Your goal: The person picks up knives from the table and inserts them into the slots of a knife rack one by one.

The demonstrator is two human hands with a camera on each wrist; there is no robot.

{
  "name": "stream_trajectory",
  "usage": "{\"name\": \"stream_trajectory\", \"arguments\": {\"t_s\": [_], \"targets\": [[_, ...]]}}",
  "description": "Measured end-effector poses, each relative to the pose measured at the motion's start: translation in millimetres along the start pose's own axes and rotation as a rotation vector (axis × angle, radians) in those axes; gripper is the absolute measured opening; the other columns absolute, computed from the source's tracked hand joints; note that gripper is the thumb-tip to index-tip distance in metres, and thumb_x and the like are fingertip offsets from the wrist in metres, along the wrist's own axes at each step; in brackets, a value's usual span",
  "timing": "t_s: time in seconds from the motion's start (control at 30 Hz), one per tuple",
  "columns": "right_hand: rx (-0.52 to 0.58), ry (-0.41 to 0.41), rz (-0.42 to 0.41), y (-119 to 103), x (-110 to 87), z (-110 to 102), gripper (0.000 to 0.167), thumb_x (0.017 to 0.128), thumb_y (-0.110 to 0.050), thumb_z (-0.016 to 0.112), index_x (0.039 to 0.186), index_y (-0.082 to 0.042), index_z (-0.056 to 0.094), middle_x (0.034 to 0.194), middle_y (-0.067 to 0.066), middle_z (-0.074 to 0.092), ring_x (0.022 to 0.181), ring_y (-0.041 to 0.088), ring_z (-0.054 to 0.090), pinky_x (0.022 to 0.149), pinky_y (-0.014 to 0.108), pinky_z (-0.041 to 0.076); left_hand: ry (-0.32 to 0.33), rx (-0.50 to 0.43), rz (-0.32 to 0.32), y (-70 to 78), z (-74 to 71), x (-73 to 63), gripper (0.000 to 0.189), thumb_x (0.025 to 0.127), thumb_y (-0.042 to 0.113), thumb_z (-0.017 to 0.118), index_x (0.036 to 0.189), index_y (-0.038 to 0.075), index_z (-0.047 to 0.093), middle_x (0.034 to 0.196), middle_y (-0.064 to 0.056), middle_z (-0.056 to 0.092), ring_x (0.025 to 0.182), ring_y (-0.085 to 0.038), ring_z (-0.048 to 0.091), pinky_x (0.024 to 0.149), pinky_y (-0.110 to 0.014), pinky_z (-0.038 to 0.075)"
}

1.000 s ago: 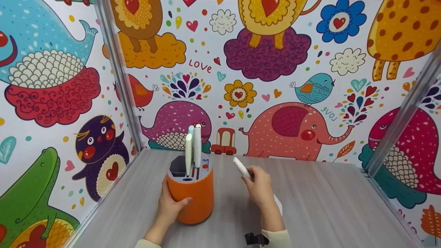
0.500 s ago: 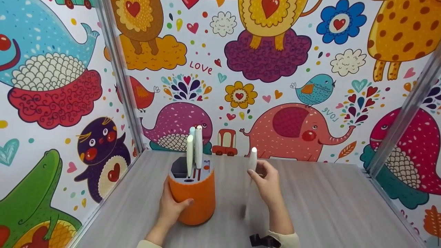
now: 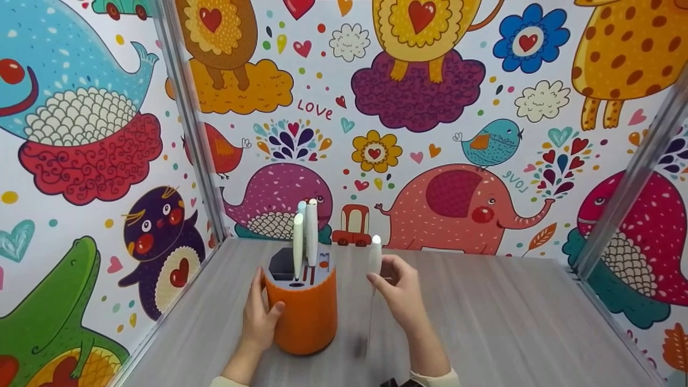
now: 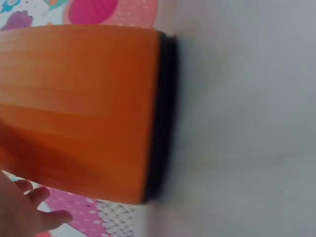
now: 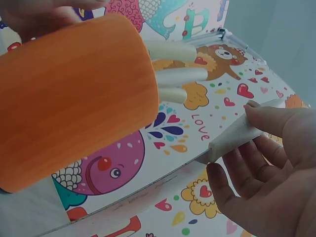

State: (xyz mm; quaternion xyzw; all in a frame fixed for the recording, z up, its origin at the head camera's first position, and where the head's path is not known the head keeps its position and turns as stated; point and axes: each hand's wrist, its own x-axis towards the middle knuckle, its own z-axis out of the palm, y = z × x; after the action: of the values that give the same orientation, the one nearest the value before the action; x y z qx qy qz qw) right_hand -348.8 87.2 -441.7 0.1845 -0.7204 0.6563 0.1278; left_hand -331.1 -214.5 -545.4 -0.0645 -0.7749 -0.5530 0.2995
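An orange knife block (image 3: pixel 305 317) with a grey slotted top stands on the grey table, several pale handles (image 3: pixel 299 247) rising from it. My left hand (image 3: pixel 259 317) rests against its left side, the fingers straight along the wall and the thumb at the front. In the left wrist view, fingertips (image 4: pixel 54 219) spread out beside the block's orange wall. To the right of the block, my right hand (image 3: pixel 400 290) pinches a knife by its white handle (image 3: pixel 375 255), thumb on one side and fingers on the other. Its thin blade (image 3: pixel 370 317) points down, close over the table.
Printed cartoon panels (image 3: pixel 424 134) close off the back and both sides, with metal corner posts (image 3: pixel 196 123) between them. The grey tabletop (image 3: pixel 500 322) stretches right of the knife. A black strap (image 3: pixel 398 382) shows at the right wrist.
The knife has swung from tilted to upright, then shifted left towards the block with my right hand. My left thumb has drawn back from the block's front.
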Motion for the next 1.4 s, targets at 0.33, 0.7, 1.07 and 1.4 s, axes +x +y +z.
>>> {"name": "stream_trajectory", "arguments": {"t_s": [0.33,0.7,1.07,1.4], "targets": [[0.005,-0.065,-0.013,-12,-9.3,13,0.032,0.096,-0.018,0.08,0.121,-0.002,0.068,0.116,0.016,0.075,0.094,0.026,0.073,0.087,0.028,0.064,0.292,0.143,0.328,59.4,0.4,2.4,0.062,0.092,0.015,0.074,0.148,-0.003,0.053,0.143,-0.023,0.063,0.132,-0.032,0.059,0.119,-0.008,0.03],[-0.039,-0.104,-0.009,-18,-22.3,25,0.032,0.094,-0.023,0.083,0.118,-0.007,0.07,0.112,0.014,0.076,0.092,0.021,0.075,0.091,0.029,0.064,0.047,0.123,0.378,126.5,14.0,-26.6,0.052,0.098,0.024,0.074,0.145,0.008,0.057,0.143,-0.007,0.066,0.127,-0.024,0.065,0.113,-0.02,0.048],[-0.024,-0.22,-0.01,-37,-39.8,42,0.031,0.093,-0.022,0.085,0.115,-0.005,0.071,0.106,0.01,0.077,0.089,0.015,0.074,0.086,0.024,0.064,-0.279,-0.139,0.007,159.4,13.8,-41.5,0.048,0.111,0.02,0.056,0.155,0.004,0.044,0.15,-0.014,0.059,0.136,-0.028,0.061,0.11,-0.035,0.056],[-0.053,-0.257,-0.053,-45,-54.7,66,0.023,0.093,-0.024,0.084,0.11,-0.013,0.074,0.102,0.003,0.079,0.083,0.008,0.075,0.079,0.024,0.065,-0.361,-0.271,-0.049,154.3,13.4,-38.0,0.051,0.112,0.02,0.053,0.156,-0.004,0.041,0.157,-0.025,0.052,0.136,-0.025,0.06,0.112,-0.031,0.054]]}}
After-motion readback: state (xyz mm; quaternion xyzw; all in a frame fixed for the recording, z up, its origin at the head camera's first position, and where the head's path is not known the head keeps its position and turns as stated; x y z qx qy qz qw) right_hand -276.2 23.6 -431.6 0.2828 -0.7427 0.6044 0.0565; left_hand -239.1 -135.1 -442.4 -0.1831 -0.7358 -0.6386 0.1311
